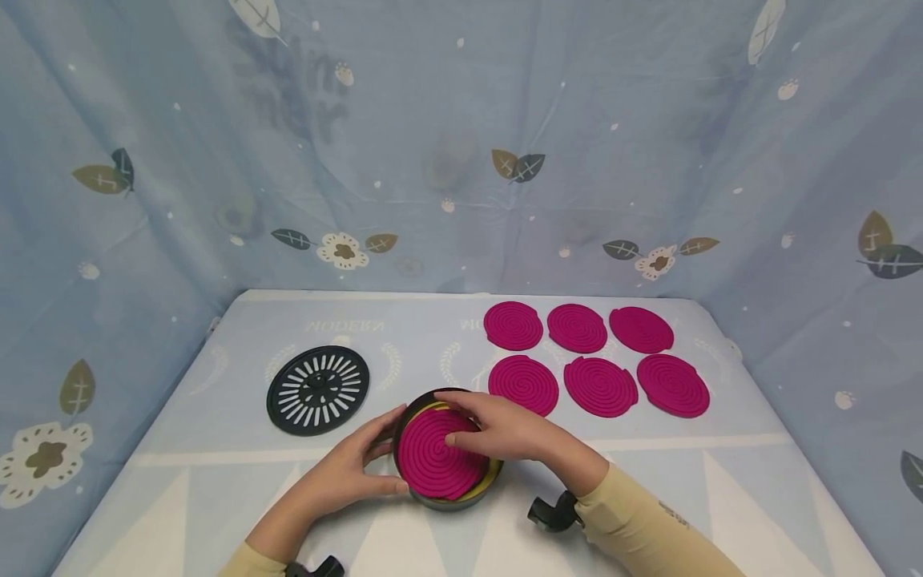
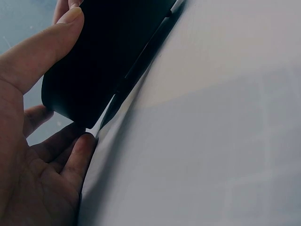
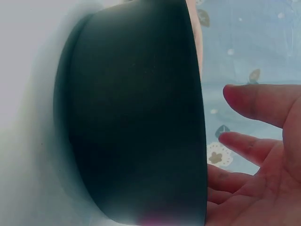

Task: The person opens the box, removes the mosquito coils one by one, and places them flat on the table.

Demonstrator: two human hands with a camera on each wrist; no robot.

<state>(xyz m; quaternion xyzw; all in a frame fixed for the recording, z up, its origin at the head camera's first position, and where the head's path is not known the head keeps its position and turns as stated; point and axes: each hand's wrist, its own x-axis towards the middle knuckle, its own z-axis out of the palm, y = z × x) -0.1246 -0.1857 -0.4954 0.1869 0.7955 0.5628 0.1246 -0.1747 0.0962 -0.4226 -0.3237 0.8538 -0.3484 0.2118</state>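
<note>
A round dark container (image 1: 449, 505) stands on the table in front of me. Inside it lies a magenta spiral disc (image 1: 433, 453), and something yellow (image 1: 493, 479) shows around the disc's edge. My left hand (image 1: 342, 478) holds the container's left side, thumb in front and fingers behind; the left wrist view shows them around its dark wall (image 2: 108, 56). Over the container's right side reaches my right hand (image 1: 508, 425), thumb above the disc and fingers toward the far rim. In the right wrist view its thumb and fingers (image 3: 247, 146) are spread apart beside the container.
Several magenta spiral discs (image 1: 601, 387) lie in two rows at the back right of the table. A black slotted round lid (image 1: 318, 390) lies at the left. Behind the table hangs a blue patterned curtain (image 1: 447, 160).
</note>
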